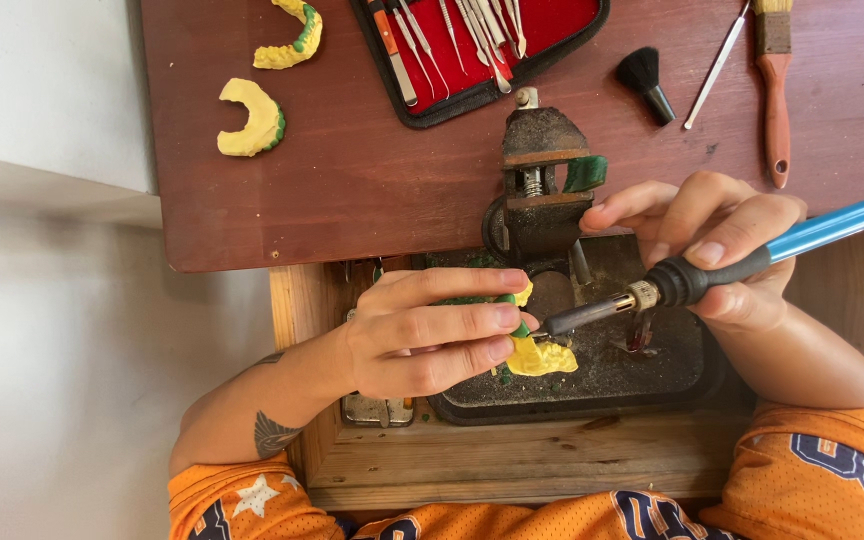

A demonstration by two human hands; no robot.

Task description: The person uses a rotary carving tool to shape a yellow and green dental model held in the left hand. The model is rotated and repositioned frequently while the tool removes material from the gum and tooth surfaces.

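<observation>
Open black case (562, 52) with red lining at top of the tabletop (372, 190), holding a row of thin metal hand tools (452, 30). Below the tabletop edge, a pulled-out wooden drawer (512, 455) holds a dark tray (642, 370) with gritty debris and green flecks on its floor.

Left hand (422, 335) is closed on a yellow dental cast (537, 355) with green wax on it, fingers wrapped over the top, cast held above the tray. Right hand (717, 245) is clamped pen-style on a blue-handled heated tool (752, 255); its metal tip meets the cast just beside the left fingertips. Hands close together, not touching.

Small rusty vise (537, 185) clamped at the tabletop edge, between and just above the hands, a green piece (585, 173) beside it.

Two more yellow casts (252, 118) (292, 38) lie top left, well apart from the hands. Black brush (645, 82), metal pick (717, 65) and wooden-handled paintbrush (775, 90) lie top right.
</observation>
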